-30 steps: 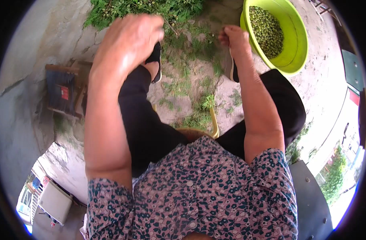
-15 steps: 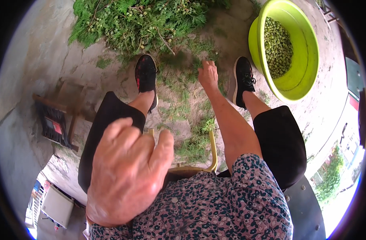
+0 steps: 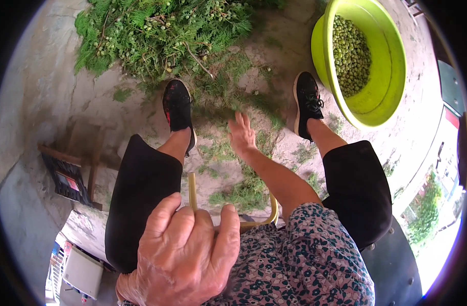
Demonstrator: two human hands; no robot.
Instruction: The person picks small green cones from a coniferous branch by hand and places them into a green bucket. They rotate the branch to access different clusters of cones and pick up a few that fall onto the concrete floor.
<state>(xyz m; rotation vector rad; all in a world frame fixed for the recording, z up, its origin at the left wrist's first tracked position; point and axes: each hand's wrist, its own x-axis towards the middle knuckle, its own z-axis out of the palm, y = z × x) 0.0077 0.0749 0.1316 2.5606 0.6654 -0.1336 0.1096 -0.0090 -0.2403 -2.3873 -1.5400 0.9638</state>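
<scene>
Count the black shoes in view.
2: left shoe near the heap of green branches, right shoe beside the lime-green basin. No others seen; any beyond the frame can't be counted.

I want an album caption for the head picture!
Right hand low over scattered sprigs, left hand nearer the camera, with leafy branches ahead and a green tub of round green pieces.

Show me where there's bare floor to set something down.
Mostly bare floor shows between the left shoe and wooden-framed object, and just right of the lime basin. Crowded: the leafy pile, and between the shoes, where green scraps and the right hand are.
</scene>
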